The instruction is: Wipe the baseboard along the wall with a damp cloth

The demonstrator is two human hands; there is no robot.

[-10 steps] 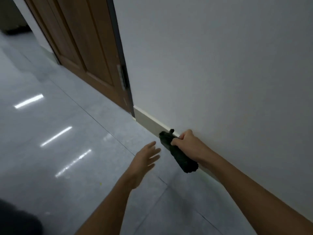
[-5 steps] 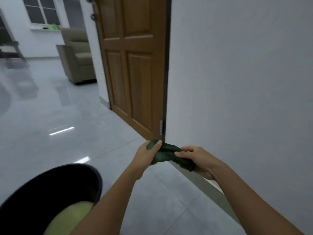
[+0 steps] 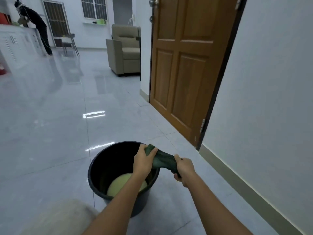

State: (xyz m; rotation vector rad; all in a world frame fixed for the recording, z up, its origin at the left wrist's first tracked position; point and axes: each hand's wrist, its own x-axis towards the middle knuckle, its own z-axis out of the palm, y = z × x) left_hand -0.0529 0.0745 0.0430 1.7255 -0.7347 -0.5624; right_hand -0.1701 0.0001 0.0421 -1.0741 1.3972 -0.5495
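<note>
A dark green cloth (image 3: 162, 160) is stretched between both hands above the right rim of a black bucket (image 3: 94, 173). My left hand (image 3: 144, 160) grips its upper left end. My right hand (image 3: 183, 168) grips the lower right end. Pale greenish water (image 3: 118, 185) lies in the bucket's bottom. The beige baseboard (image 3: 237, 182) runs along the foot of the grey wall at the right, apart from the hands.
A brown wooden door (image 3: 184, 65) stands left of the wall. A beige armchair (image 3: 124, 50) sits farther back. Another person (image 3: 36, 24) bends at a counter at the far left. The glossy tiled floor (image 3: 50, 124) spreads left of the bucket.
The cloth left the baseboard; my left hand took its other end. The view lifted and turned left, and both hands now hold the cloth over the bucket.
</note>
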